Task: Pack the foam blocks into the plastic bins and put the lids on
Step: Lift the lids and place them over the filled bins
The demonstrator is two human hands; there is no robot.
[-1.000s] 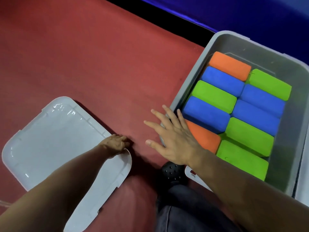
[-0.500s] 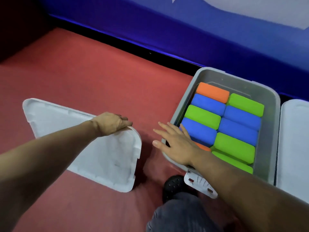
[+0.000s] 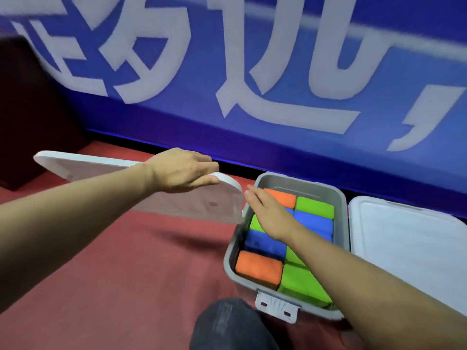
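Now left hand (image 3: 180, 170) pinches lid (image 3: 141, 195) at near corner, lid tilted, just left of packed bin (image 3: 340, 198); right hand (image 3: 271, 213) spread flat over blocks (image 3: 313, 207), nearer.

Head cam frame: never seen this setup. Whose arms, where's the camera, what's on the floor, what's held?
No robot here: a person's two bare arms, filmed by one wide-angle camera worn on the head, looking forward and down. The left hand has a grip on a white lid, lifted and tilted beside the grey bin. The right hand reaches open over the bin, toward the lid's edge. The bin sits on a red floor, filled with orange, blue and green foam blocks. Right of it is a second white lid, lying flat. Behind stands a blue banner.
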